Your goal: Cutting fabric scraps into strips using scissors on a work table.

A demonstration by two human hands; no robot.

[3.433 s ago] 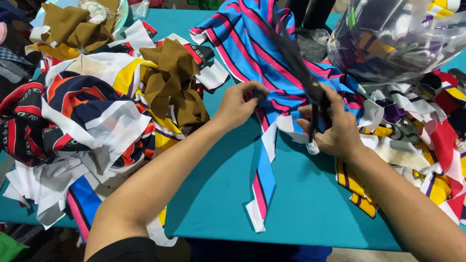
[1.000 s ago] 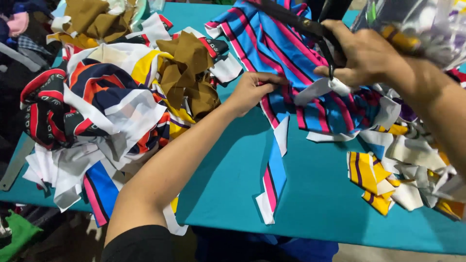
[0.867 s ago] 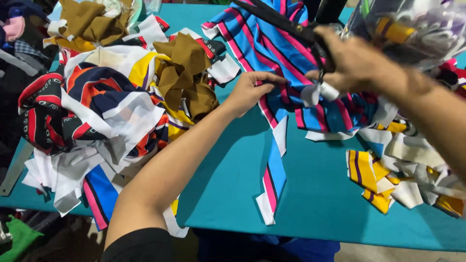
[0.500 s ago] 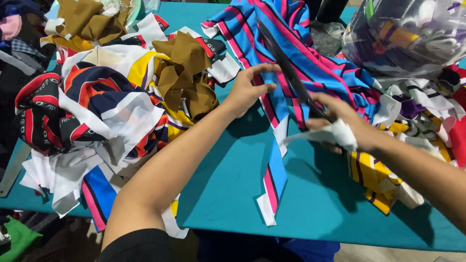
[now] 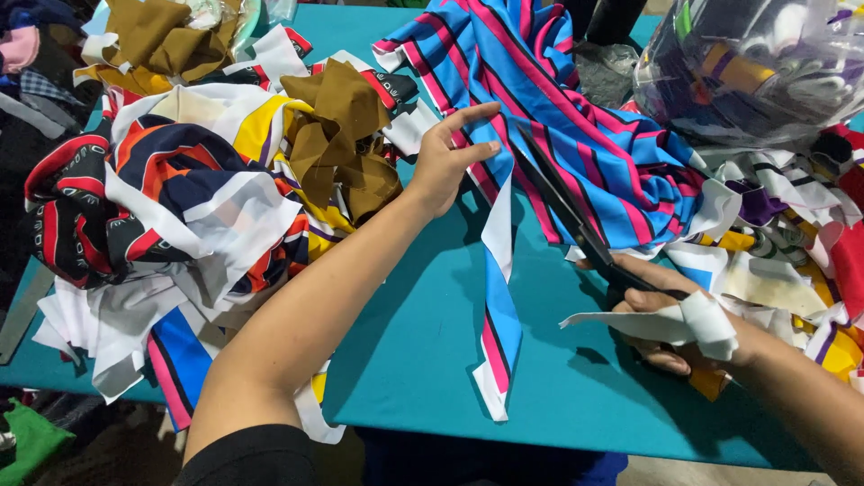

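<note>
A blue cloth with pink and black stripes (image 5: 576,108) lies across the teal table (image 5: 423,360). A long strip of it (image 5: 497,297) hangs toward the front edge. My left hand (image 5: 447,162) holds the cloth's cut edge near the top of the strip, index finger stretched out. My right hand (image 5: 670,315) grips black scissors (image 5: 562,198), their long blades laid along the cloth and pointing away from me. A white scrap (image 5: 670,322) drapes over the right hand's fingers.
A heap of mixed cloth (image 5: 162,207) in white, red, navy and yellow fills the left side, with brown fabric (image 5: 337,135) on it. Small offcuts (image 5: 783,261) lie at the right. A clear plastic bag of scraps (image 5: 756,63) stands at the back right.
My right hand came down from near the plastic bag to the table with the scissors. The blades now lie against the striped cloth. The left hand stayed on the cloth, its finger now extended.
</note>
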